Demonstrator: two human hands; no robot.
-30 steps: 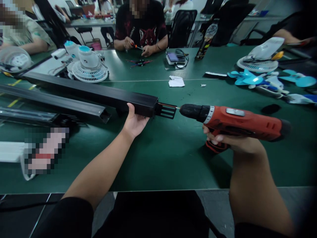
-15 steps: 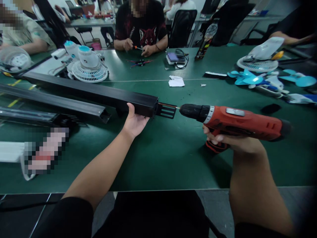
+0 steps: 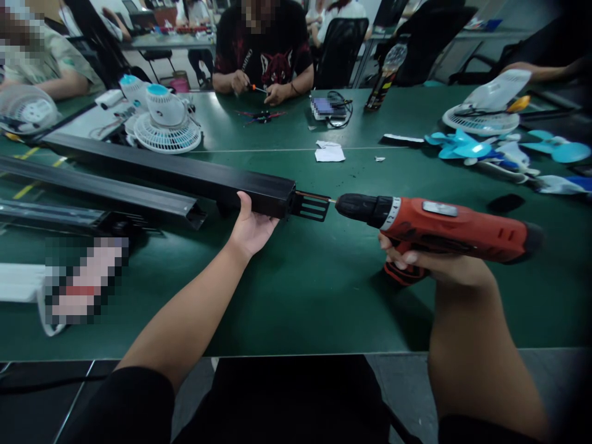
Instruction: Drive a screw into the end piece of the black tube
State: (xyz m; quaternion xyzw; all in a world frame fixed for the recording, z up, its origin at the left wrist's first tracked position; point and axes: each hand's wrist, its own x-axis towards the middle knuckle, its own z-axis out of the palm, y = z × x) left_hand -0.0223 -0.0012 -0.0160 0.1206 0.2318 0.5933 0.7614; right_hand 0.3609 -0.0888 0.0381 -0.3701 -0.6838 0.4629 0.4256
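Fan and rails flank the beam that left fingers cup; right fingers wrap the drill.

Pale letters ending in "MINO" slant up the black shirt of a person on the far side. On the red drill, right, collar marks are too small to read.

Black left sleeve, short, hem near elbow; black right sleeve; forearms bare; black clothing between.
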